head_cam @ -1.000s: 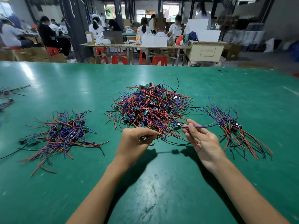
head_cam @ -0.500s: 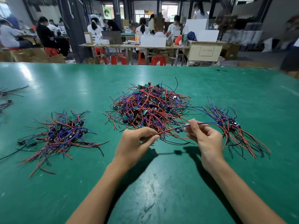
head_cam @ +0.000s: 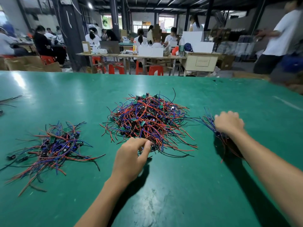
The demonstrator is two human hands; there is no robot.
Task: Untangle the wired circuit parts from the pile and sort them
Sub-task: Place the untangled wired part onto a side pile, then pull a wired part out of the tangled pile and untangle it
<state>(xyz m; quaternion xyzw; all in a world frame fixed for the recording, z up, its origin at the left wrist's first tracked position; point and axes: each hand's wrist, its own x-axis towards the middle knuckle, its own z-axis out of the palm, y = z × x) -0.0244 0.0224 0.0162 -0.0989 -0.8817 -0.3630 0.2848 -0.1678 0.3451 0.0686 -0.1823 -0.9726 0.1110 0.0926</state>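
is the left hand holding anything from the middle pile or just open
Holding: the left hand has thumb and fingers curled, pinching wires at the near edge of the middle pile.

Single head-worn wide-angle cam, looking fwd and down across green table [head_cam: 164, 202]. Close over near table edge, both forearms entering from bottom of frame. Central wire pile [head_cam: 147, 122] mid-frame, just beyond the hands. Workshop benches visible well behind pile, past far table edge. No 2nd view.
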